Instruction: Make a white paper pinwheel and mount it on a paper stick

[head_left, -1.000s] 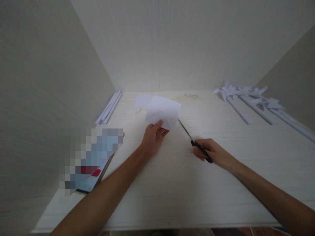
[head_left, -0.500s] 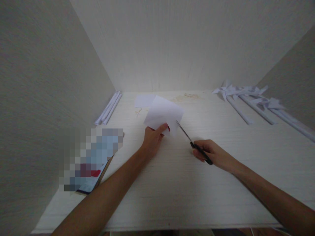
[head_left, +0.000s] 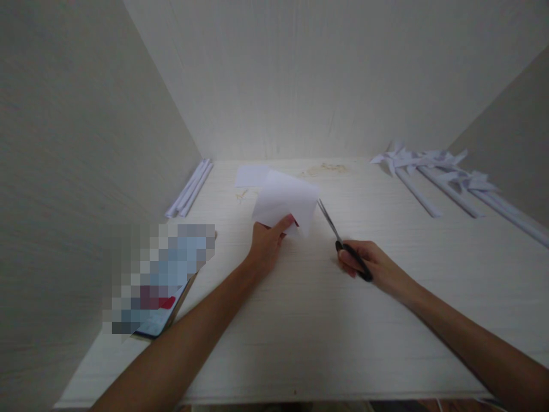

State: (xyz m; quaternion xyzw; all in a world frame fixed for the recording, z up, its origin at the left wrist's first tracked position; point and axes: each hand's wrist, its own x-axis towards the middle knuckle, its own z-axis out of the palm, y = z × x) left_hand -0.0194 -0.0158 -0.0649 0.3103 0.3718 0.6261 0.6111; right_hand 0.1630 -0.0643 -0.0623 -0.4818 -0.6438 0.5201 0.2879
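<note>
Near the middle of the table, my left hand [head_left: 271, 243] pinches a square sheet of white paper [head_left: 286, 197] by its near edge, thumb on top. The sheet is raised and slightly bowed. To its right, my right hand [head_left: 362, 263] grips black-handled scissors [head_left: 330, 220]. Their metal blades point up and left, a little apart, with the tips close to the sheet's right corner; whether they touch it I cannot tell. Another piece of white paper [head_left: 250, 175] lies flat behind, partly covered by the held sheet.
Rolled white paper sticks [head_left: 191, 189] lie along the left wall. At the right, several paper pinwheels [head_left: 437, 163] on rolled sticks lean together. A phone [head_left: 167, 286], mostly blurred out, rests at the left beside my forearm. Walls [head_left: 283, 80] enclose the table on three sides.
The scissors have moved up and right, from beside the sheet's lower right side to its right corner, and their blades have parted slightly. The held sheet has tilted and bowed a little.
</note>
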